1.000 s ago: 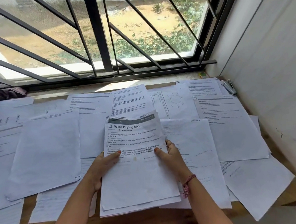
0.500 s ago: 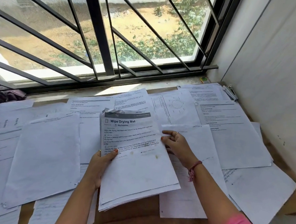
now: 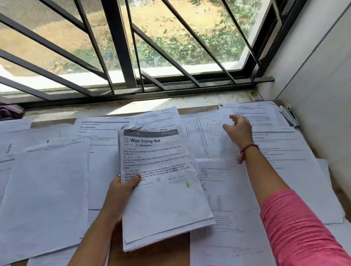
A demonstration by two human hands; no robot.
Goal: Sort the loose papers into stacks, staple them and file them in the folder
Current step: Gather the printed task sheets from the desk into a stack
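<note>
My left hand (image 3: 122, 193) grips a thin stack of papers (image 3: 162, 193) by its left edge, thumb on the top sheet headed "Wipe Drying Mat". The stack is lifted off the wooden table (image 3: 148, 258). My right hand (image 3: 237, 129) is stretched far forward over a sheet with a circle diagram (image 3: 207, 134), fingers spread and loosely bent, holding nothing that I can see. Many loose printed sheets (image 3: 43, 196) cover the table on both sides. A stapler (image 3: 289, 117) lies at the far right by the wall.
A barred window (image 3: 122, 47) runs along the far edge. A white wall (image 3: 326, 101) closes the right side. A small green and yellow item (image 3: 254, 96) sits on the sill. Dark cloth (image 3: 3, 112) lies at the far left.
My right hand let go of the stack and reached forward to the far sheets. The left hand now holds the stack alone, lifted and tilted slightly.
</note>
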